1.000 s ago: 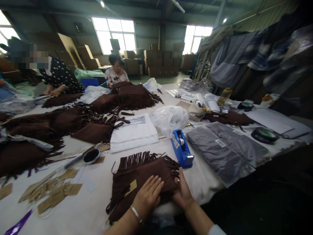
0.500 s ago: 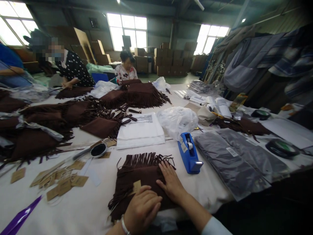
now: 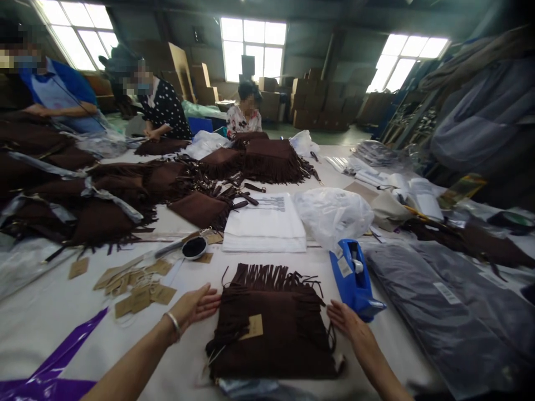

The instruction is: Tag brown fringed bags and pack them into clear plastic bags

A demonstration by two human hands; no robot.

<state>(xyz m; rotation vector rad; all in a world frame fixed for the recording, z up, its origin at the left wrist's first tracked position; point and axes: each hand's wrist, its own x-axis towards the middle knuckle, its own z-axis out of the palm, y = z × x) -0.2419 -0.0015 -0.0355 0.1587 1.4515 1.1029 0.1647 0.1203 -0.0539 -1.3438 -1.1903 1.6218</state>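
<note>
A folded brown fringed suede piece (image 3: pixel 273 328) with a tan paper tag (image 3: pixel 253 327) lies on the white table in front of me. My left hand (image 3: pixel 195 305) rests flat at its left edge, fingers stretched and touching the fringe. At its right edge lies my right hand (image 3: pixel 346 321), fingers extended, beside the fringe. Neither hand holds anything. A blue tape dispenser (image 3: pixel 353 277) stands just beyond my right hand.
Tan tags (image 3: pixel 134 287) and a black round lid (image 3: pixel 194 248) lie at the left. A white folded stack (image 3: pixel 265 224), a clear plastic bag (image 3: pixel 332 214), grey bagged garments (image 3: pixel 443 312) and piles of brown fringed pieces (image 3: pixel 104 200) cover the table. Other people work at the far side. Purple plastic (image 3: pixel 54 367) lies near left.
Both hands have slid off the top of the brown piece to its left and right edges and spread flat. The view has shifted leftward.
</note>
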